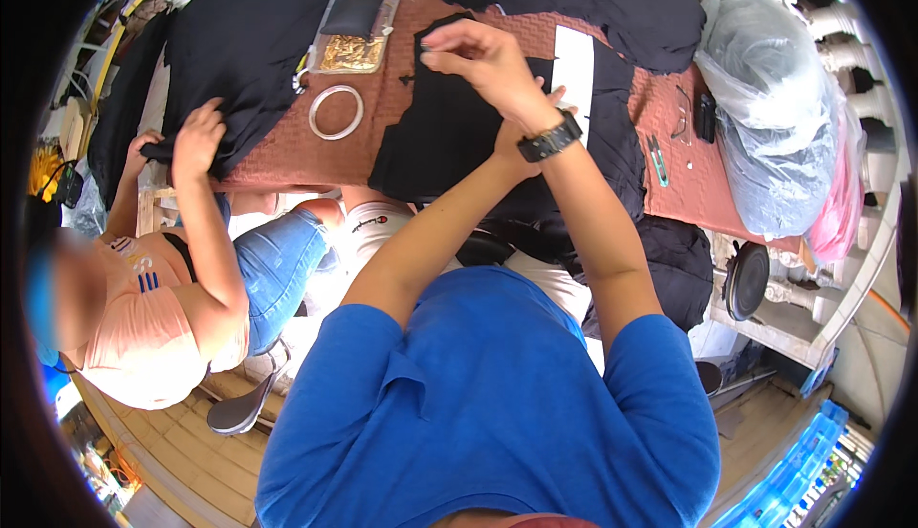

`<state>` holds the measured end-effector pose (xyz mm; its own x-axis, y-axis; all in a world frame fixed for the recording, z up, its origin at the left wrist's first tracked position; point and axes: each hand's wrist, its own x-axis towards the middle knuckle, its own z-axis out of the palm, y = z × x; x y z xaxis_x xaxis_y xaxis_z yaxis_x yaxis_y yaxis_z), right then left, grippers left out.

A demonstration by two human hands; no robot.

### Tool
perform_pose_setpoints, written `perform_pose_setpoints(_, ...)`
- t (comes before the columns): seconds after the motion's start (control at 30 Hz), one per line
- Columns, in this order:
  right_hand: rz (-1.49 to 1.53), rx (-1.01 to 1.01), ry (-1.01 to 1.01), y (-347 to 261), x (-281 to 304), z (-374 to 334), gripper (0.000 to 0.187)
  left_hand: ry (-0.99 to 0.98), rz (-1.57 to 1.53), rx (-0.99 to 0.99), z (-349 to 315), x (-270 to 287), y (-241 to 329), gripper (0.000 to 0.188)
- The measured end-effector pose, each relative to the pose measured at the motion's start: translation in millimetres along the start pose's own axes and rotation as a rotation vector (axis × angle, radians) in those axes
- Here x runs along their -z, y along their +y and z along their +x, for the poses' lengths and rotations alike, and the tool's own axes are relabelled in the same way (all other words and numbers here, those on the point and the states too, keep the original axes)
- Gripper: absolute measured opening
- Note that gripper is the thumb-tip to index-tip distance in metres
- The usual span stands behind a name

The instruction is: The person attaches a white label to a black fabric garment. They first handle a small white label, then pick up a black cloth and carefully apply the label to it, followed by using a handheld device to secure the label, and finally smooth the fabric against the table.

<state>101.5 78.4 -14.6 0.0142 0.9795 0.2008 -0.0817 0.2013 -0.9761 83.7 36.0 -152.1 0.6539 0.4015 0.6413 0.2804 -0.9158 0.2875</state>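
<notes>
A black cut fabric piece (421, 150) lies on the brown-covered table (277, 150) in front of me. My right hand (483, 59), with a dark watch on the wrist, is raised over the fabric's upper part. Its thumb and fingers come together in a pinch; whatever is between them is too small to make out. Under that wrist my left hand (521, 141) crosses over, resting on the black cloth beside a long white strip (574, 59). The right wrist hides most of it, but several fingertips show, stretched and apart.
Left of the fabric are a clear box (356, 31) with gold-coloured small pieces and a white ring (337, 112). Thread snips (657, 160), glasses (681, 112) and a large plastic bag (770, 112) lie right. At left, another person (163, 308) handles black cloth (239, 50).
</notes>
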Motion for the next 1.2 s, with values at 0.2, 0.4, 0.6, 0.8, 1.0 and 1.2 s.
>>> perform_pose_setpoints(0.2, 0.019, -0.097, 0.189, 3, 91, -70, 0.017, -0.268, 0.131, 0.188, 17, 13, 15, 0.053)
perform_pose_setpoints(0.4, 0.046, -0.081, 0.32, 14, 144, -133, 0.014, -0.179, 0.079, 0.136, 16, 16, 15, 0.048)
perform_pose_setpoints(0.6, 0.017, -0.097, 0.438, 14, 161, -162, 0.017, -0.195, 0.096, 0.13, 16, 14, 15, 0.044)
perform_pose_setpoints(0.8, -0.017, -0.105, 0.473, 18, 166, -168, 0.017, -0.232, 0.119, 0.135, 17, 14, 14, 0.044)
perform_pose_setpoints(1.0, -0.014, -0.109, 0.484, 19, 168, -169, 0.017, -0.263, 0.127, 0.139, 18, 15, 15, 0.044)
perform_pose_setpoints(1.2, -0.166, -0.041, 0.435, 18, 181, -161, 0.014, -0.222, 0.117, 0.12, 17, 14, 15, 0.043)
